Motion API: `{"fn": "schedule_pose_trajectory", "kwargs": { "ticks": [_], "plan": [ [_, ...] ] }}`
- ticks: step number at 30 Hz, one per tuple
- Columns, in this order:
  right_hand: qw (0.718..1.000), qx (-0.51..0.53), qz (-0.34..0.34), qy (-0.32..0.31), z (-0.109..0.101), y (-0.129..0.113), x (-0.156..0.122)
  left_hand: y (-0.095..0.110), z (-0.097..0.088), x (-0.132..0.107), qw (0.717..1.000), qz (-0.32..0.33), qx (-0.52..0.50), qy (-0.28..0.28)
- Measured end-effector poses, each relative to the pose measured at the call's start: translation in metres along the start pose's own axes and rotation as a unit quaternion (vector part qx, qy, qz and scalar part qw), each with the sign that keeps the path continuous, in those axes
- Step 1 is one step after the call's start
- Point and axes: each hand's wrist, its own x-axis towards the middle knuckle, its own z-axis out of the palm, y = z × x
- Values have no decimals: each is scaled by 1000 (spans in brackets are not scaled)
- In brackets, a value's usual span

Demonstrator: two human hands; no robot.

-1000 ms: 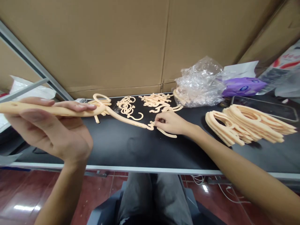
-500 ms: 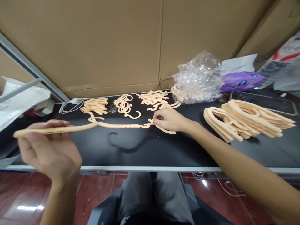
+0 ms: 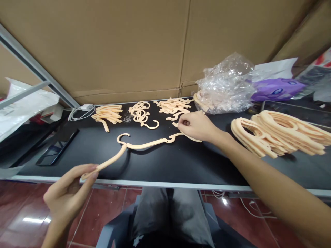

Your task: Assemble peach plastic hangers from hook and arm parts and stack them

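Note:
A cream plastic clothes hanger with an open hook is stretched between my hands over the black table. My left hand pinches the tip of its left arm between thumb and fingers, near the table's front edge. At the other end, a small curved link joins the hanger's right arm to a thin piece running into my right hand. My right fingers are closed around that piece and hide its far end. Beneath that hand lies a curved cream strip, partly covered.
Along the back lie piles of straight arms, hooks and small connecting pieces. A clear plastic bag holds more parts. Stacked hanger pieces are at right. A phone and cable lie left.
My left hand has moved down and to the right, lowering the hanger's left arm so it slants toward the table's front edge. The phone has come into sight. My right hand keeps its grip.

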Motion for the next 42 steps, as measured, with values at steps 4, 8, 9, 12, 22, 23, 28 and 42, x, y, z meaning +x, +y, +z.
{"fn": "schedule_pose_trajectory", "kwargs": {
  "ticks": [4, 8, 9, 12, 22, 23, 28, 42],
  "plan": [
    [1000, -10, 21, 9, -3, -1, 0, -4, -19, -21, 976, 161, 135, -61],
    [1000, -12, 19, 2, 0, 0, 0, -5, -31, -33, 968, 138, 201, -65],
    [1000, -12, 16, 0, 1, 0, 0, -4, -32, -34, 968, 115, 206, -80],
    [1000, -8, 7, -9, 4, -1, -1, -4, -31, -34, 971, 39, 199, -125],
    [999, -14, -9, -33, 5, 1, 0, 11, -24, -18, 933, -223, 98, -266],
    [999, -14, -10, -35, 5, 1, 0, 12, -25, -17, 918, -245, 77, -301],
    [999, -16, -9, -39, 4, -2, -1, 13, -31, -19, 869, -315, -5, -381],
    [1000, -10, -13, -16, 7, 0, -1, 36, -10, -40, 934, -344, -97, -16]
  ]
}}
